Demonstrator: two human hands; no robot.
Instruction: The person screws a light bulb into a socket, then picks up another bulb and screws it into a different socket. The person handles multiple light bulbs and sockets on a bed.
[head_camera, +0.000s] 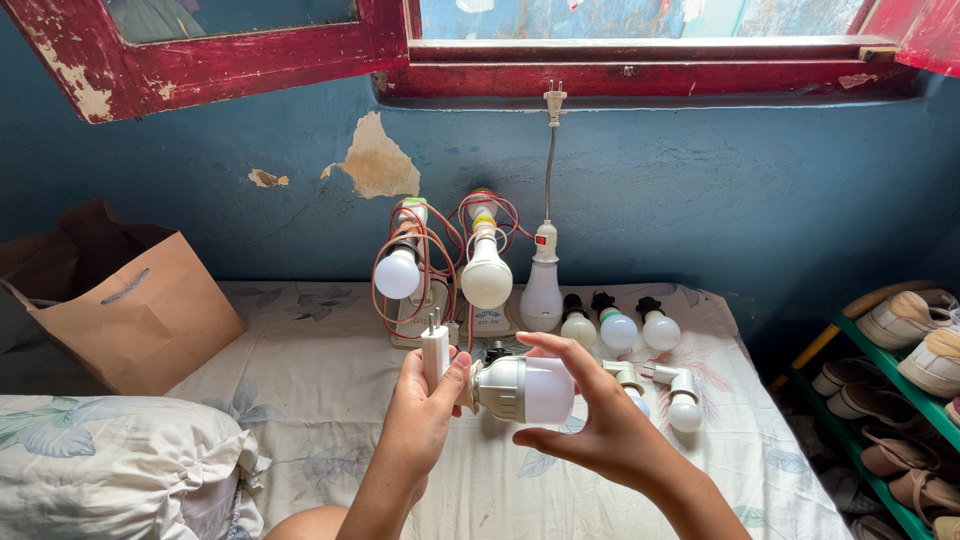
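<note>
My left hand grips a white plug adapter with two prongs pointing up. My right hand wraps around a white bulb lying sideways, its base toward the adapter and seated in the adapter's socket end. Both hands hover above a floral bedsheet. Behind them, against the blue wall, stand two lit-looking white bulbs on red wires and a bottle-shaped bulb on a hanging cord.
Three small bulbs with black bases lie in a row behind my hands; two angled bulb holders lie to the right. A brown paper bag stands left, a pillow lower left, a green shoe rack right.
</note>
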